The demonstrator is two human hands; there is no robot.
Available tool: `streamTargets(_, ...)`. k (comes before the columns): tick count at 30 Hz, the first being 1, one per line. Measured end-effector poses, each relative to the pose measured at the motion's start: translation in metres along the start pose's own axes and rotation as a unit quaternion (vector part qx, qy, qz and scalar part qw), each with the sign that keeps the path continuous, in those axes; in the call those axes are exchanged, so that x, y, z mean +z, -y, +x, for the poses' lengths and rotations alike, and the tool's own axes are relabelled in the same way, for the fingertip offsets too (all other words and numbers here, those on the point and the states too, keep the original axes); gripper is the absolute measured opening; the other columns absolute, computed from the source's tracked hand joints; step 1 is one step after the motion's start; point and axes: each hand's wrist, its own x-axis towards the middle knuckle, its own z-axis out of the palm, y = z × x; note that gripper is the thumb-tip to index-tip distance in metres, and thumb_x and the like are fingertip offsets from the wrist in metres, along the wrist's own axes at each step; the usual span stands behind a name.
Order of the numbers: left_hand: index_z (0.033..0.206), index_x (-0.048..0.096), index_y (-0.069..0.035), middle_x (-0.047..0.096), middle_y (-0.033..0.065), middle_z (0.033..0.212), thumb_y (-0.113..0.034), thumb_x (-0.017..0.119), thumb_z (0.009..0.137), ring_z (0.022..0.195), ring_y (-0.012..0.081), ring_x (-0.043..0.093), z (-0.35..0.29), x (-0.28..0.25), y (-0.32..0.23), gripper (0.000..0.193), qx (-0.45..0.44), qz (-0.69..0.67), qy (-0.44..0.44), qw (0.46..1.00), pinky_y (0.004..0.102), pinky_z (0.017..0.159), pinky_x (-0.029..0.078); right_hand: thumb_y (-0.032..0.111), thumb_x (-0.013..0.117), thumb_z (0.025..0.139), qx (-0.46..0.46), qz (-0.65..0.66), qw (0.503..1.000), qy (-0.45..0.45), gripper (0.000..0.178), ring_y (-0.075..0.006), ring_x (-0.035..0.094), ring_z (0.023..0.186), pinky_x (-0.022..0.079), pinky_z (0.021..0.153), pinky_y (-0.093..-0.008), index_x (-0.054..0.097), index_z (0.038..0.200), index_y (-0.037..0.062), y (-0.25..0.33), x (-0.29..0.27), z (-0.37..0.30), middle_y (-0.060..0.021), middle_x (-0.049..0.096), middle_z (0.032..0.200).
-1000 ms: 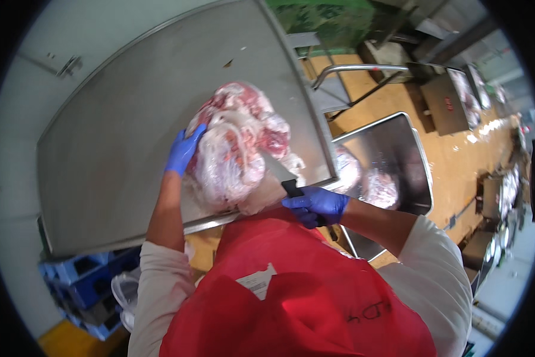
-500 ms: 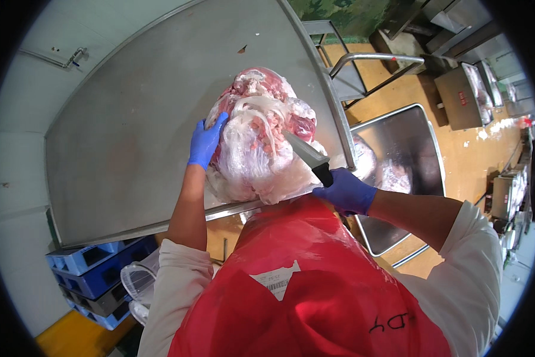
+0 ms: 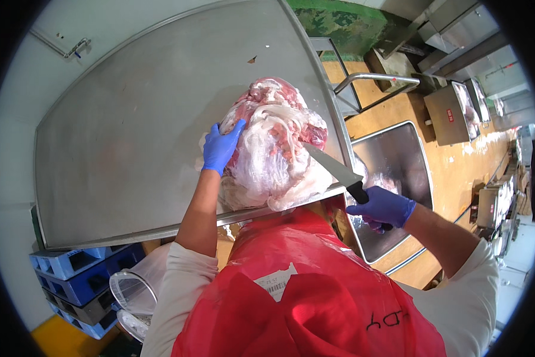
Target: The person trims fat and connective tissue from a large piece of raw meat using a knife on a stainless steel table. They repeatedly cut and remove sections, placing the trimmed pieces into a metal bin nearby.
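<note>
1. Knife handle (image 3: pixel 356 191), partly hidden inside the right hand (image 3: pixel 384 207).
2. Metal table (image 3: pixel 130 131), cut off at the upper edge.
3. Brown fleck (image 3: pixel 252 59), too small to identify.
4. Red apron (image 3: pixel 339 297), cut off below.

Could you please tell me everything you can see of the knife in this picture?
The knife has a broad, smooth grey blade, metallic in look, that tapers to a tip, and a black handle. The blue-gloved right hand is closed around the handle, whose end shows past the grip. The blade points forward and leftward, over the near right corner of the grey table, its tip at the right side of the meat; whether it touches the meat cannot be told.
</note>
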Motion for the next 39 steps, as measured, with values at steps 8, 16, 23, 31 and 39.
streamTargets(8,0.15,0.05,0.002,0.056,0.0318,0.147,-0.067,0.074,0.087,0.136,0.0443,0.057,-0.004,0.007,0.016,0.096,0.054,-0.074,0.034,0.995,0.0471,0.112,0.046,0.031,0.075,0.098,-0.063,0.065,0.996,0.024,0.038,-0.016,0.053,0.043,0.042,0.038,-0.0338,0.06,0.089,-0.0028,-0.011,0.01,0.063,-0.0052,0.056,0.06)
streamTargets(16,0.153,0.047,0.002,0.056,0.0305,0.148,-0.064,0.072,0.091,0.139,0.0431,0.054,0.012,-0.016,0.005,0.094,0.04,0.022,0.075,0.996,0.046,0.116,0.042,0.031,0.077,0.096,-0.281,0.013,0.954,-0.108,0.038,-0.017,0.06,0.05,0.051,0.05,-0.0366,0.062,0.095,-0.0041,-0.087,0.039,0.153,-0.0096,0.061,0.064)
streamTargets(23,0.147,0.054,0.0,0.064,0.0254,0.137,-0.039,0.072,0.095,0.123,0.0437,0.062,-0.058,0.012,-0.165,0.068,0.484,0.319,0.031,0.814,0.0481,0.108,0.049,0.028,0.077,0.096,-0.231,0.089,0.969,0.013,0.035,-0.0151,0.059,0.052,0.05,0.052,-0.0348,0.065,0.106,-0.0036,-0.122,0.029,0.14,-0.0069,0.062,0.07)
streamTargets(31,0.104,0.071,-0.005,0.071,0.0161,0.101,-0.019,0.068,0.093,0.099,0.0347,0.07,-0.036,0.059,-0.134,0.018,0.567,0.423,0.039,0.705,0.0473,0.089,0.054,0.036,0.075,0.096,-0.323,0.077,0.926,-0.18,0.042,-0.0372,0.071,0.082,0.056,0.077,-0.0439,0.068,0.117,0.0001,-0.208,0.049,0.169,-0.0236,0.071,0.09)
streamTargets(39,0.098,0.073,0.002,0.072,0.0157,0.093,-0.006,0.067,0.097,0.082,0.032,0.07,-0.001,0.049,-0.098,0.01,0.543,0.149,0.135,0.815,0.0404,0.074,0.056,0.035,0.061,0.105,-0.45,0.077,0.847,-0.273,0.034,-0.0502,0.068,0.077,0.054,0.067,-0.0557,0.061,0.114,0.0022,-0.171,0.067,0.155,-0.0271,0.07,0.084)
